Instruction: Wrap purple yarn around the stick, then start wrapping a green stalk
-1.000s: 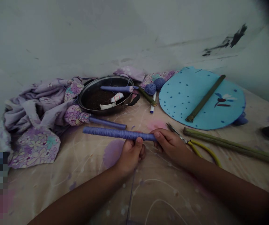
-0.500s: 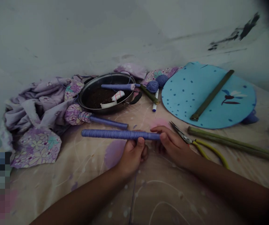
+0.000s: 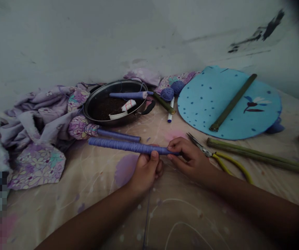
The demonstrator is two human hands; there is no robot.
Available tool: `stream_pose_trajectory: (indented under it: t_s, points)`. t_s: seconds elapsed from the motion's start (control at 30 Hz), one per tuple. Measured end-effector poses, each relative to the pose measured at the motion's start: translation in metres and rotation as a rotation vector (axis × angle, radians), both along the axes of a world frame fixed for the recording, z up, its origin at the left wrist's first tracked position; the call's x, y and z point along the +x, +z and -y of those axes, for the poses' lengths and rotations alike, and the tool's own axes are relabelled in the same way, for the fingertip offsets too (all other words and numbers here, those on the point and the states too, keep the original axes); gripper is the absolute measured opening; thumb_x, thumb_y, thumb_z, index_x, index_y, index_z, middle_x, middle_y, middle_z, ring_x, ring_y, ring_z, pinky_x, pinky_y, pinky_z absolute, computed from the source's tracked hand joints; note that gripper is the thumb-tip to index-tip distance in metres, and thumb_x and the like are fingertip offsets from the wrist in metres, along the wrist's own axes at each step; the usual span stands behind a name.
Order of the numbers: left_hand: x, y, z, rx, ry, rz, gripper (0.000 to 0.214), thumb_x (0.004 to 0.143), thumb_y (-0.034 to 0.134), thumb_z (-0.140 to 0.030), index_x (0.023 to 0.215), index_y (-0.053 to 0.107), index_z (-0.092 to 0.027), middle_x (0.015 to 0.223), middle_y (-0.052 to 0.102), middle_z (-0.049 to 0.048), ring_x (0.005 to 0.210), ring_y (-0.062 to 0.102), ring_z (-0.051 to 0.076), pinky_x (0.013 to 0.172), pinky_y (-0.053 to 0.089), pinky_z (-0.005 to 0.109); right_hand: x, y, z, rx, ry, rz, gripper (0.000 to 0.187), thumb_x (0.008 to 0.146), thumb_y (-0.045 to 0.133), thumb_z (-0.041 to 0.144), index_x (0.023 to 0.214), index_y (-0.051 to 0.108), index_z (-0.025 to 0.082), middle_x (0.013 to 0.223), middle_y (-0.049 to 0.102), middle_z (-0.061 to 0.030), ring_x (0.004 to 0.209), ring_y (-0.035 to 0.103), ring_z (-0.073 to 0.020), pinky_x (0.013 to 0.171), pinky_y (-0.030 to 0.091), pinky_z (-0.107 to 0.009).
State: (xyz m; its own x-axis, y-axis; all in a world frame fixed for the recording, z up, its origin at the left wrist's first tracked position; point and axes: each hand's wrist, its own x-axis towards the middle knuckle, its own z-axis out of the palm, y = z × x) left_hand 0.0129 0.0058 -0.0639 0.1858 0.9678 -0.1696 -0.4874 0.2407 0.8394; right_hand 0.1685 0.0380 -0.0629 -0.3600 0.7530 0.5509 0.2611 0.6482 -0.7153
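A stick wrapped in purple yarn (image 3: pixel 118 145) lies across the middle of the view, lifted over the patterned cloth. My left hand (image 3: pixel 148 166) is closed round it right of its middle, thumb on top. My right hand (image 3: pixel 187 154) pinches its right end between thumb and fingers, partly hiding that end. A strand of yarn (image 3: pixel 147 215) runs from below my left hand down to the bottom edge. Just behind lies a second purple-wrapped stick (image 3: pixel 120 134) with a floral cloth knob (image 3: pixel 83 127) at its left end.
Yellow-handled pliers (image 3: pixel 217 156) and a green stem (image 3: pixel 256 157) lie at right. Behind are a blue round mat (image 3: pixel 198 100) bearing another stem (image 3: pixel 234 102), a marker (image 3: pixel 171 110), yarn balls (image 3: pixel 167 94), and a dark pan (image 3: pixel 97 116). Crumpled floral fabric (image 3: pixel 40 121) lies left.
My right hand has shifted its fingers on the stick's right end into a closer pinch. The stick's left end has risen slightly, and the whole view has shifted a little.
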Motion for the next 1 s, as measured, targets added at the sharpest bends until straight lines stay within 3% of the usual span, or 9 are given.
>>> stream_pose_trajectory:
  t_s: [0.1,0.2,0.3,0.37,0.5,0.63,0.9,1.0]
  points:
    - [0.0004,0.0012,-0.0002,0.003,-0.001,0.001,0.039,0.078,0.059,-0.05,0.097,0.041,-0.021,0.049,0.027,-0.0123,0.038,0.021,0.003,0.036,0.019,0.014,-0.0002,0.002,0.0002,0.027,-0.012,-0.018,0.008,0.081,0.056,0.015,0.084,0.051,0.021,0.088,0.056,-0.004,0.085,0.056,-0.015,0.075,0.046,-0.03]
    - [0.0001,0.0023,0.0004,0.006,-0.011,-0.004,0.039,0.077,0.059,-0.05,0.095,0.041,-0.021,0.049,0.026,-0.0121,0.038,0.022,0.003,0.036,0.019,0.015,0.0008,0.0049,0.0024,-0.2,-0.009,0.004,0.011,0.085,0.054,0.029,0.092,0.052,0.021,0.081,0.057,-0.0023,0.072,0.056,-0.0134,0.063,0.046,-0.027]
    - [0.0001,0.0026,0.0012,0.014,-0.001,-0.005,0.037,0.079,0.057,-0.05,0.094,0.041,-0.021,0.051,0.027,-0.0116,0.038,0.023,0.003,0.036,0.02,0.015,0.0013,0.006,0.004,-0.463,0.005,0.047,0.026,0.092,0.038,0.041,0.1,0.051,0.02,0.065,0.053,0.002,0.054,0.05,-0.011,0.05,0.04,-0.024]
    - [0.0003,0.0022,0.0012,0.026,0.006,-0.005,0.036,0.08,0.056,-0.05,0.095,0.041,-0.021,0.051,0.027,-0.0115,0.038,0.023,0.003,0.037,0.02,0.015,0.0009,0.0067,0.0039,-0.507,-0.02,0.075,0.033,0.095,0.029,0.043,0.094,0.052,0.019,0.059,0.049,0.0029,0.05,0.047,-0.0104,0.048,0.037,-0.024]
    - [0.0007,0.0002,0.0,0.049,-0.007,-0.007,0.037,0.08,0.056,-0.05,0.097,0.042,-0.021,0.049,0.026,-0.0119,0.038,0.022,0.003,0.037,0.019,0.015,-0.0005,0.0096,0.0027,-0.364,-0.119,0.17,0.034,0.093,0.035,0.04,0.078,0.055,0.017,0.062,0.052,0.0002,0.055,0.047,-0.0108,0.052,0.037,-0.025]
    - [0.0006,-0.0008,-0.0002,0.058,-0.015,-0.018,0.036,0.081,0.055,-0.05,0.096,0.042,-0.02,0.047,0.024,-0.0125,0.037,0.021,0.003,0.037,0.019,0.015,-0.0004,0.0093,0.0034,-0.224,-0.166,0.118,0.02,0.09,0.044,0.033,0.091,0.058,0.018,0.071,0.059,-0.0011,0.06,0.051,-0.0112,0.055,0.04,-0.025]
    - [0.0007,0.0042,-0.0004,-0.011,0.009,0.02,0.04,0.076,0.06,-0.051,0.096,0.043,-0.02,0.051,0.024,-0.0117,0.038,0.021,0.002,0.037,0.017,0.016,0.0001,0.0028,0.0016,0.072,-0.05,0.01,0.011,0.082,0.055,0.017,0.092,0.053,0.02,0.088,0.055,-0.0047,0.084,0.055,-0.0152,0.072,0.046,-0.03]
    - [0.0006,0.007,-0.0007,-0.027,0.009,0.032,0.041,0.074,0.06,-0.053,0.093,0.043,-0.021,0.051,0.025,-0.0115,0.039,0.021,0.002,0.037,0.018,0.015,0.0006,0.0031,0.0015,-0.053,-0.059,-0.004,0.013,0.083,0.058,0.024,0.094,0.053,0.02,0.089,0.057,-0.0043,0.083,0.056,-0.0149,0.071,0.046,-0.029]
